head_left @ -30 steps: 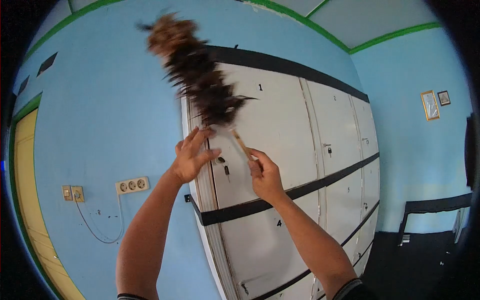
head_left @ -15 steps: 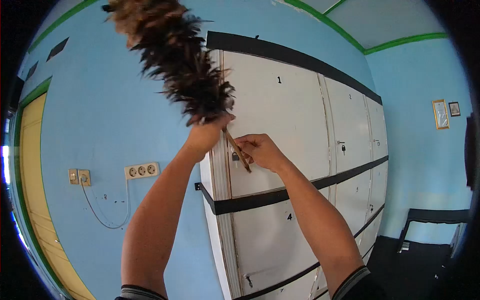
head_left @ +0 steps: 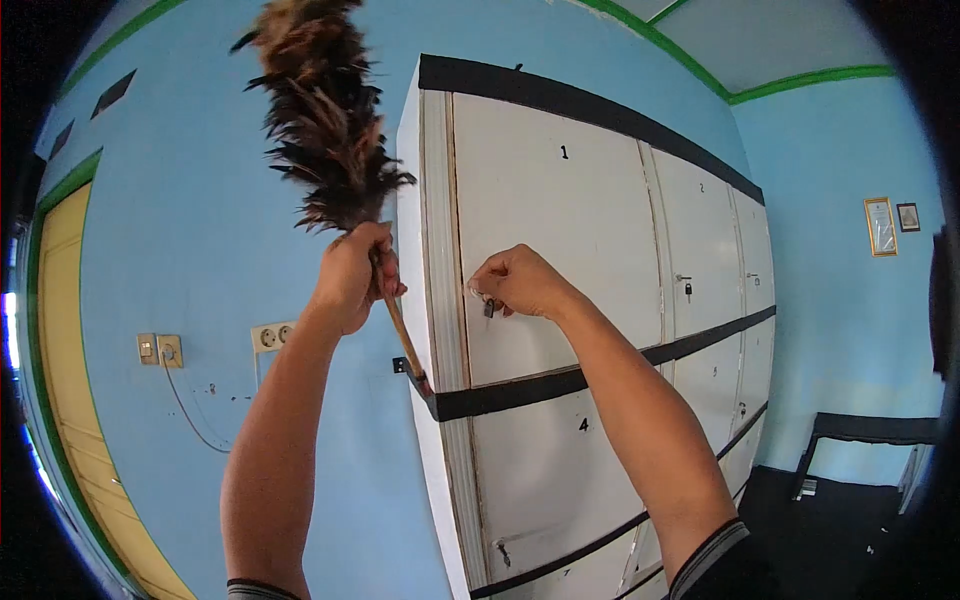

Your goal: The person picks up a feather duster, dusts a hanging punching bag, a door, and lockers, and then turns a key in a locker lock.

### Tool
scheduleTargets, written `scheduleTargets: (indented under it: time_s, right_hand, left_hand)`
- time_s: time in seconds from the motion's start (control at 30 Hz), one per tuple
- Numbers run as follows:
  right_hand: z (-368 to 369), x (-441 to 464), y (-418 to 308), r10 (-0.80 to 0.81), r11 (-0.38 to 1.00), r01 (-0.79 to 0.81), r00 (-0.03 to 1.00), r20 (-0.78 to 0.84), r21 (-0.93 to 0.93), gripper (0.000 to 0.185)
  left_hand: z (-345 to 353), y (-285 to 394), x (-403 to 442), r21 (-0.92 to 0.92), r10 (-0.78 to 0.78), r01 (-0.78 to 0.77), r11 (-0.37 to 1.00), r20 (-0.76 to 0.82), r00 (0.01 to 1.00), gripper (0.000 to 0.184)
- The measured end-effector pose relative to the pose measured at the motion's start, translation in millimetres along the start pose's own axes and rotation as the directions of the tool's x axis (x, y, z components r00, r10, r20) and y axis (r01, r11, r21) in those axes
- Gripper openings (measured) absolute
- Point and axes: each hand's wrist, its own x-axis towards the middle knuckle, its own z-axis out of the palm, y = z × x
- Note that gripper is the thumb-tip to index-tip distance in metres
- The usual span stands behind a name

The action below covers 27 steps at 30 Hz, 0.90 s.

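Observation:
My left hand (head_left: 358, 278) is wrapped around the thin wooden handle of a feather duster (head_left: 328, 130). Its dark brown and tan feathers point up, and the handle's lower end slants down beside the locker's corner. My right hand (head_left: 522, 282) pinches the small latch at the left edge of locker door 1 (head_left: 570, 215). A small padlock (head_left: 489, 308) hangs just under those fingers. The fingertips partly cover the latch.
The white locker cabinet (head_left: 437, 240) has black trim bands and several numbered doors, some with padlocks. Left on the blue wall are a socket strip (head_left: 268, 338) and a switch plate (head_left: 148, 350). A yellow door (head_left: 70, 330) stands far left; a black bench (head_left: 870, 428) is at right.
My left hand has moved left and down with the duster, which now stands more upright and away from door 1. The right hand stays at the latch, its fingers closed in more.

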Motion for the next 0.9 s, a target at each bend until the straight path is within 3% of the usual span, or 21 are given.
scheduleTargets:
  time_s: [0.07,0.13,0.27,0.47,0.53,0.57,0.63,0.67,0.73,0.87,0.9]
  right_hand:
    - [5.5,0.7,-2.1,0.002,0.996,-0.004,1.0,-0.027,-0.094,0.022]
    - [17.3,2.6,-5.5,-0.207,0.876,0.082,0.954,-0.215,-0.476,0.022]
    - [19.8,-5.2,-13.4,-0.13,0.866,0.027,0.976,-0.174,-0.5,0.021]
    - [24.6,0.3,-0.2,-0.211,0.836,0.08,0.96,-0.183,-0.542,0.014]
    - [27.5,0.2,2.3,-0.196,0.95,0.103,0.931,-0.308,-0.295,0.013]
    - [30.6,3.0,5.5,-0.193,0.951,0.1,0.931,-0.309,-0.292,0.013]
    - [38.1,8.6,8.9,-0.068,0.996,0.034,0.888,-0.454,-0.081,0.012]
    - [41.4,10.3,11.7,-0.063,0.996,0.03,0.889,-0.453,-0.079,0.012]
    - [45.3,8.0,8.1,0.242,0.906,-0.043,0.867,-0.435,0.42,0.013]
    - [43.0,9.6,13.7,0.328,0.784,-0.044,0.876,-0.353,0.619,0.015]
    - [38.4,5.0,11.6,0.312,0.78,-0.101,0.918,-0.244,0.618,0.017]
  left_hand:
    - [-0.2,-2.1,-3.6,0.023,-0.025,0.025,0.999,-0.001,1.0,0.019]
    - [2.9,-7.1,-5.6,0.042,-0.057,0.056,0.998,0.007,0.998,0.02]
    - [1.3,-20.5,-3.9,0.068,-0.067,0.067,0.995,-0.001,0.998,0.02]
    - [12.2,-23.9,-6.7,0.126,-0.074,0.074,0.989,-0.005,0.997,0.02]
    - [16.3,-24.0,-5.4,0.142,-0.078,0.079,0.987,-0.008,0.997,0.019]
    - [18.7,-24.4,-5.4,0.147,-0.08,0.08,0.986,-0.008,0.997,0.02]
    - [23.1,-25.4,-5.1,0.152,-0.084,0.085,0.985,-0.008,0.996,0.02]
    - [25.2,-26.3,-5.2,0.152,-0.087,0.087,0.985,-0.003,0.996,0.021]
    - [27.0,-27.3,-4.4,0.154,-0.094,0.092,0.984,0.004,0.996,0.021]
    - [24.9,-30.3,-4.3,0.176,-0.073,0.071,0.982,0.006,0.997,0.021]
    - [25.5,-31.1,-4.2,0.177,-0.051,0.05,0.983,-0.002,0.999,0.022]
